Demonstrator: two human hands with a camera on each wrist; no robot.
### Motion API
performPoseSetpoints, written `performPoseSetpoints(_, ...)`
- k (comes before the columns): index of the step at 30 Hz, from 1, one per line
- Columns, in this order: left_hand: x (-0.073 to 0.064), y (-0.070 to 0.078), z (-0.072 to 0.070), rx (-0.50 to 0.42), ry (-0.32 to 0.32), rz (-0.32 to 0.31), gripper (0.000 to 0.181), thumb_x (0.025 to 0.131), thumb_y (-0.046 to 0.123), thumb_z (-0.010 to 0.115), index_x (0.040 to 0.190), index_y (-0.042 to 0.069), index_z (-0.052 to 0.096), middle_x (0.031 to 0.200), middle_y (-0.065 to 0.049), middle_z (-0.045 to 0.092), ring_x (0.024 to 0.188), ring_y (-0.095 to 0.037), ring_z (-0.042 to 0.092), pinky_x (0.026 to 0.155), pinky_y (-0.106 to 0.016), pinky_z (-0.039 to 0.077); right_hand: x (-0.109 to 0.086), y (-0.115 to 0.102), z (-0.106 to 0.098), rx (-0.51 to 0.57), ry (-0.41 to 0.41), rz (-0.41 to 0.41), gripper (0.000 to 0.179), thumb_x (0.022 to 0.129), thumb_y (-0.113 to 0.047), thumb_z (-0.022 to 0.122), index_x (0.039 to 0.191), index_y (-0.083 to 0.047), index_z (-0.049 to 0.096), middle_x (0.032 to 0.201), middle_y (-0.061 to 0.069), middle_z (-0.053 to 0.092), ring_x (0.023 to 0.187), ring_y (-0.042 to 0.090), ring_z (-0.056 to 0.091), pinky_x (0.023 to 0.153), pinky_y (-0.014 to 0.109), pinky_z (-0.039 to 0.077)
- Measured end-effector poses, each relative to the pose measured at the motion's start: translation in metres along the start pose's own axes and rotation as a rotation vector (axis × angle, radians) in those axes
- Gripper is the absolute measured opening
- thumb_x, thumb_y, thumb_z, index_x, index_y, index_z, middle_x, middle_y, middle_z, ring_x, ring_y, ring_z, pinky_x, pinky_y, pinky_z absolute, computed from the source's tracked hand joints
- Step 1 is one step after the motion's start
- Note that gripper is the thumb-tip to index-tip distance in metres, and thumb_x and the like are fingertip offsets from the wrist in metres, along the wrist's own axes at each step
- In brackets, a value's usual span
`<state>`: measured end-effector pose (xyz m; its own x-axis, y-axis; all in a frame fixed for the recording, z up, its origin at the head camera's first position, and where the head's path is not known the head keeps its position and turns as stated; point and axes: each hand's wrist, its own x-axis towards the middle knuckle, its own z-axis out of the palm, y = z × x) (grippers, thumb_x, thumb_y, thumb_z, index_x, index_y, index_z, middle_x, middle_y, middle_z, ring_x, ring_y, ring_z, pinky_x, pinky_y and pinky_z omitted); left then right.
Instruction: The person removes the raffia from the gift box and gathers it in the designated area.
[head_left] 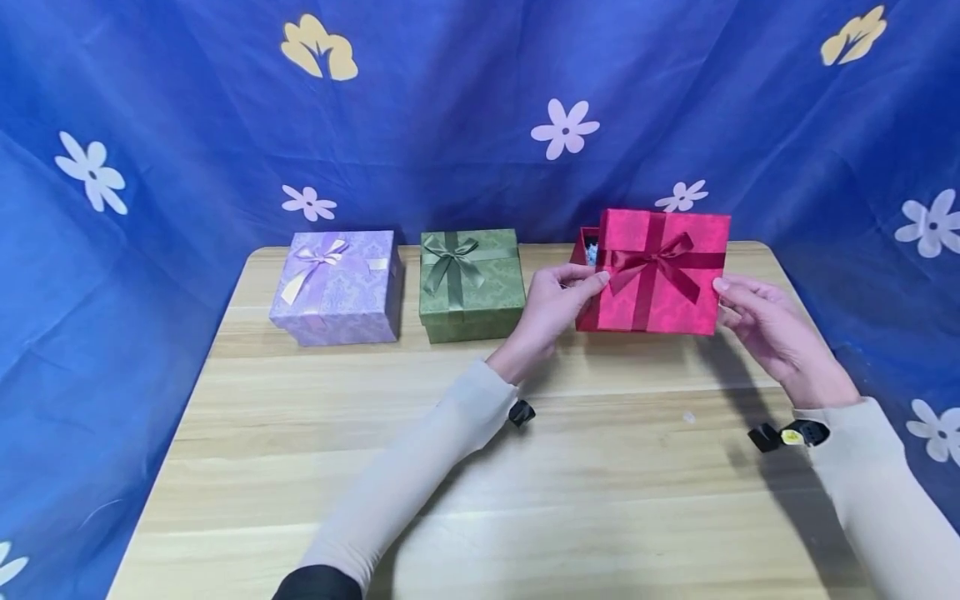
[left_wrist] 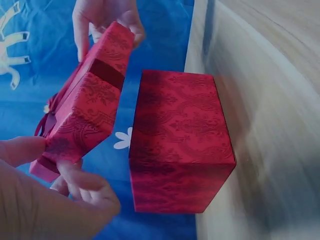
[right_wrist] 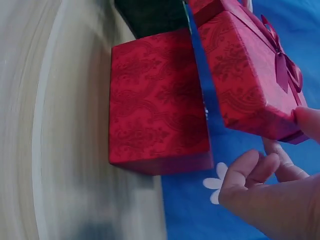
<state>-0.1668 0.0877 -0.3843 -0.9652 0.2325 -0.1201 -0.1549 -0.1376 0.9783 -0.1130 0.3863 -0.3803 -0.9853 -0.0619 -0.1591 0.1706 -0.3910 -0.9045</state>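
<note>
A red gift box lid (head_left: 626, 312) with a dark red ribbon bow is held up between both hands, tilted so its top faces the head camera. The left hand (head_left: 551, 304) pinches its left edge, thumb on top and fingers beneath. At the opposite edge, the right hand (head_left: 772, 329) pinches it the same way. Below and behind the lid stands the red box base (left_wrist: 182, 120), apart from the lid in both wrist views. Something pale blue and white (head_left: 592, 253) shows inside the base; the lid hides most of it.
Left of the red box stand a green gift box (head_left: 480, 292) and a lilac gift box (head_left: 341, 292), both lidded and bowed. All are along the back of the wooden table (head_left: 480, 517). A blue flowered curtain (head_left: 465, 108) hangs behind. A small pale scrap (head_left: 688, 417) lies on the table.
</note>
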Motion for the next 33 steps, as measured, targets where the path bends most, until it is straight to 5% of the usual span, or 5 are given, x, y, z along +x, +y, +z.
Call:
performPoseSetpoints(5, -0.008, 0.005, -0.007, -0.079, -0.115, -0.029, 0.031, 0.103, 0.008, 0.078, 0.132, -0.002, 0.074, 0.078, -0.012, 0.074, 0.058, -0.013, 0.062, 0.05, -0.021, 0.047, -0.011, -0.003, 0.0, -0.053, 0.005, -0.026, 0.025, 0.11, 0.001, 0.061, 0.12, -0.005, 0.082, 0.094, 0.006, 0.08, 0.073, 0.014, 0.069, 0.072, 0.024, 0.06)
performPoseSetpoints(9, -0.016, 0.008, -0.011, -0.144, -0.198, -0.037, 0.039, 0.104, 0.002, 0.074, 0.141, -0.004, 0.066, 0.085, -0.019, 0.078, 0.06, -0.015, 0.07, 0.054, -0.022, 0.054, -0.021, -0.002, -0.001, -0.108, -0.03, -0.066, 0.026, 0.11, 0.005, 0.058, 0.125, -0.003, 0.079, 0.091, 0.008, 0.079, 0.073, 0.012, 0.071, 0.068, 0.022, 0.059)
performPoseSetpoints(17, -0.032, 0.021, -0.017, -0.171, -0.353, -0.061, 0.043, 0.11, 0.0, 0.06, 0.152, -0.007, 0.056, 0.1, -0.026, 0.078, 0.078, -0.022, 0.079, 0.071, -0.033, 0.065, -0.044, -0.005, -0.007, -0.09, -0.156, -0.086, 0.039, 0.109, 0.016, 0.049, 0.138, 0.001, 0.071, 0.116, 0.019, 0.079, 0.098, 0.027, 0.08, 0.092, 0.034, 0.061)
performPoseSetpoints(26, -0.045, 0.021, -0.019, -0.167, -0.362, -0.119, 0.031, 0.111, 0.03, 0.07, 0.125, 0.003, 0.07, 0.094, -0.025, 0.078, 0.074, -0.023, 0.078, 0.064, -0.03, 0.063, -0.062, -0.002, -0.014, -0.022, -0.325, -0.029, 0.046, 0.118, 0.0, 0.028, 0.144, 0.004, 0.065, 0.133, 0.023, 0.073, 0.118, 0.034, 0.074, 0.107, 0.038, 0.053)
performPoseSetpoints(33, -0.063, 0.002, -0.019, -0.048, -0.372, -0.146, 0.038, 0.104, 0.03, 0.078, 0.134, 0.01, 0.065, 0.092, -0.016, 0.078, 0.074, -0.021, 0.073, 0.069, -0.031, 0.058, -0.078, 0.008, -0.02, 0.046, -0.375, 0.05, 0.053, 0.121, -0.014, 0.021, 0.16, -0.006, 0.055, 0.152, 0.012, 0.063, 0.119, 0.023, 0.074, 0.101, 0.031, 0.057)
